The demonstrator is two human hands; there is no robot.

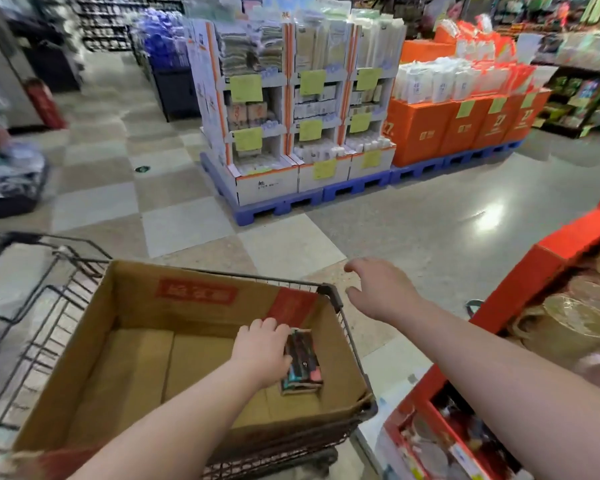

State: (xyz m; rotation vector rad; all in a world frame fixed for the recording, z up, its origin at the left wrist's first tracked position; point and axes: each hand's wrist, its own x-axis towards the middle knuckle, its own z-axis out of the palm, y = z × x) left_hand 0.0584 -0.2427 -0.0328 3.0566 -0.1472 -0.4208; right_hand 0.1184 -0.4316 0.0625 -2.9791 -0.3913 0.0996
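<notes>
Inside the cart [330, 292]: an open cardboard box [187, 299] fills the wire basket.
Box floor, far right corner: a dark packet [305, 367] lies flat by the red tape.
Left hand [262, 351]: down in the box, fingers curled over the packet's left edge, gripping it.
Right hand [381, 289]: over the floor just right of the cart, fingers spread, holding nothing.
Right side: red shelf [551, 258] with woven baskets [575, 327].
Ahead: goods stacked on blue pallets [278, 206].

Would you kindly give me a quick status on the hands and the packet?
Left hand grips dark packet, low in cardboard box. Right hand open, hovering beside cart. Nothing in the way.
</notes>
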